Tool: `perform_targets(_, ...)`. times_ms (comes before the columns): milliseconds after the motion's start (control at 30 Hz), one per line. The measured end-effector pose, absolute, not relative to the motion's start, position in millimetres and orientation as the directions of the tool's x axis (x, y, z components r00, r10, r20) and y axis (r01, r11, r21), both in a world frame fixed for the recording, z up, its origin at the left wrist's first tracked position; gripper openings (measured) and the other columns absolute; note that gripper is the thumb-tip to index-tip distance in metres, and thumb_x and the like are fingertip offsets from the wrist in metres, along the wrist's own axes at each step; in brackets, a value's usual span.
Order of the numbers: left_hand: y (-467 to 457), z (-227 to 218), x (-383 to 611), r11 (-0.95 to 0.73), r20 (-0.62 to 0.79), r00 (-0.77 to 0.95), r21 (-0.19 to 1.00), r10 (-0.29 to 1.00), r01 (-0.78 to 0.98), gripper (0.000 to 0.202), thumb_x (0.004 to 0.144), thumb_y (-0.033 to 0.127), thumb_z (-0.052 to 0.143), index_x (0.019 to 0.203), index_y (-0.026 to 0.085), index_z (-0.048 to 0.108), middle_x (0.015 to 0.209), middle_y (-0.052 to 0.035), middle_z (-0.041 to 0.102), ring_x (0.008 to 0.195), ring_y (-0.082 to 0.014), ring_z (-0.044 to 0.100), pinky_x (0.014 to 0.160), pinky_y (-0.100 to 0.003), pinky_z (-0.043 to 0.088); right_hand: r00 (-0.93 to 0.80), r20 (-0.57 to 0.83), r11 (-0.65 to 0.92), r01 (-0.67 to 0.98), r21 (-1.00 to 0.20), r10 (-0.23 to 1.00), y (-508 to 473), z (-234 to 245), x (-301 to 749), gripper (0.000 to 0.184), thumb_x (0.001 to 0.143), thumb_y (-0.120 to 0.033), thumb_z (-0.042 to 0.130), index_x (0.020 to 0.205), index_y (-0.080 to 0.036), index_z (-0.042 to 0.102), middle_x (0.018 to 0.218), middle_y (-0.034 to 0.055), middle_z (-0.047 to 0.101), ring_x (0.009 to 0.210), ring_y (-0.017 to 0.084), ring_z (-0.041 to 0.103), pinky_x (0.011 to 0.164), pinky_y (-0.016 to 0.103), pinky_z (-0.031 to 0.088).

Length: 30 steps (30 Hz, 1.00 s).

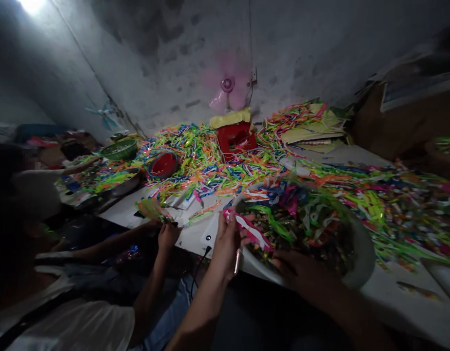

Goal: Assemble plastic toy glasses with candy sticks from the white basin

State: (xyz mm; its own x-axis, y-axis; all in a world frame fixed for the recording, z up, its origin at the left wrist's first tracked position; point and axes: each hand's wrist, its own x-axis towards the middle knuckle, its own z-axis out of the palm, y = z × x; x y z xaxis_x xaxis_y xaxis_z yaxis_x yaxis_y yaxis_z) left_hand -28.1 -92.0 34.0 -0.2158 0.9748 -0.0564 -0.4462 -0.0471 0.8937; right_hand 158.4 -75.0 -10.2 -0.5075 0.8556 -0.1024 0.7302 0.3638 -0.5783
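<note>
A bright pink and white strip (pixel 252 230), of thin plastic or cloth by its look, is pinched in my left hand (pixel 228 236) above the near left rim of a large pale basin (pixel 365 253). My right hand (pixel 294 267) is low at the basin's near edge, dim in shadow, its fingers bent together by the strip's lower end. Whatever is between those fingertips is hidden. Inside the basin lie many small dark mixed pieces (pixel 301 224), with green strips (pixel 278 224) and pale ones on top.
Heaps of coloured strips (pixel 188 146) cover the white table. Behind are a red box-like holder (pixel 236 141), a red bowl (pixel 163 165), a green basket (pixel 119 149) and a pink fan (pixel 227 84). To my left, a co-worker's hands (pixel 168 236) handle strips. A cable (pixel 201 263) hangs at the table edge.
</note>
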Motion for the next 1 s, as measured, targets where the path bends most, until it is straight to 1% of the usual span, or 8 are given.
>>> perform_targets(100, -104, 27, -31, 0.134, -0.212, -0.041, 0.746, 0.976, -0.653, 0.049, 0.087, 0.031, 0.056, 0.130, 0.029, 0.033, 0.101, -0.0074, 0.069, 0.067, -0.0148, 0.068, 0.062, -0.026, 0.054, -0.429, -0.064, 0.333, 0.779, -0.531, 0.901, -77, -10, 156, 0.024, 0.088, -0.034, 0.042, 0.095, -0.027, 0.063, 0.088, 0.0033, 0.071, 0.078, 0.022, 0.067, 0.062, 0.028, 0.041)
perform_targets(233, -110, 18, -38, 0.149, -0.223, 0.002, 0.647, 0.975, -0.748, 0.054, 0.078, 0.010, 0.063, 0.127, 0.020, 0.043, 0.109, -0.0102, 0.067, 0.083, -0.0160, 0.068, 0.072, -0.024, 0.053, -0.292, 0.104, 0.303, 0.807, -0.507, 0.951, -79, -19, 154, 0.023, 0.089, -0.037, 0.040, 0.086, -0.025, 0.059, 0.073, 0.0017, 0.069, 0.066, 0.021, 0.065, 0.060, 0.029, 0.041)
perform_targets(333, -114, 13, -45, 0.103, -0.195, -0.045, 0.686, 0.980, -0.720, 0.039, 0.079, 0.019, 0.066, 0.117, 0.014, 0.057, 0.104, -0.0111, 0.068, 0.085, -0.0164, 0.067, 0.074, -0.023, 0.051, -0.275, 0.256, 0.376, 0.711, -0.594, 0.927, -81, -26, 157, 0.028, 0.091, -0.038, 0.036, 0.099, -0.026, 0.060, 0.089, 0.0047, 0.071, 0.079, 0.022, 0.067, 0.072, 0.033, 0.046)
perform_targets(433, -120, 8, -52, 0.060, -0.135, -0.095, 0.831, 0.986, -0.553, 0.034, 0.078, 0.033, 0.068, 0.105, 0.013, 0.066, 0.093, -0.0096, 0.070, 0.085, -0.0171, 0.064, 0.073, -0.023, 0.048, -0.253, 0.358, 0.438, 0.557, -0.705, 0.899, -88, -24, 162, 0.031, 0.091, -0.039, 0.039, 0.110, -0.026, 0.060, 0.111, 0.0067, 0.067, 0.103, 0.023, 0.062, 0.089, 0.037, 0.045)
perform_targets(567, -131, 5, -53, 0.055, -0.096, -0.106, 0.938, 0.990, -0.341, 0.032, 0.076, 0.038, 0.070, 0.098, 0.015, 0.071, 0.083, -0.0025, 0.068, 0.083, -0.0117, 0.058, 0.077, -0.018, 0.041, -0.263, 0.257, 0.353, 0.447, -0.822, 0.930, -109, -9, 154, 0.037, 0.084, -0.046, 0.053, 0.113, -0.025, 0.060, 0.100, 0.0064, 0.069, 0.092, 0.021, 0.065, 0.076, 0.030, 0.052)
perform_targets(700, -137, 13, -45, 0.103, -0.171, -0.106, 0.878, 0.979, -0.468, 0.037, 0.071, 0.038, 0.074, 0.103, 0.019, 0.069, 0.071, 0.0022, 0.062, 0.065, -0.0069, 0.053, 0.064, -0.016, 0.039, -0.368, 0.212, 0.354, 0.380, -0.854, 0.905, -130, 0, 130, 0.044, 0.073, -0.034, 0.067, 0.115, -0.025, 0.060, 0.102, 0.0038, 0.069, 0.091, 0.020, 0.066, 0.077, 0.026, 0.053)
perform_targets(800, -138, 18, -43, 0.137, -0.221, -0.126, 0.870, 0.967, -0.473, 0.038, 0.068, 0.039, 0.076, 0.100, 0.019, 0.069, 0.073, 0.0004, 0.063, 0.063, -0.0081, 0.055, 0.060, -0.017, 0.039, -0.261, 0.183, 0.262, 0.313, -0.913, 0.948, -135, 2, 121, 0.024, 0.079, -0.033, 0.059, 0.101, -0.023, 0.066, 0.094, 0.0033, 0.070, 0.085, 0.018, 0.065, 0.074, 0.026, 0.052)
perform_targets(1000, -142, 12, -56, 0.195, -0.197, 0.000, 0.966, 0.980, -0.167, 0.029, 0.067, 0.034, 0.077, 0.090, 0.017, 0.070, 0.078, -0.0011, 0.063, 0.069, -0.0095, 0.054, 0.064, -0.019, 0.039, -0.121, -0.045, -0.039, 0.054, -0.998, 0.992, -128, 12, 134, 0.032, 0.075, -0.046, 0.066, 0.095, -0.021, 0.063, 0.068, -0.0024, 0.061, 0.052, 0.010, 0.054, 0.050, 0.019, 0.045)
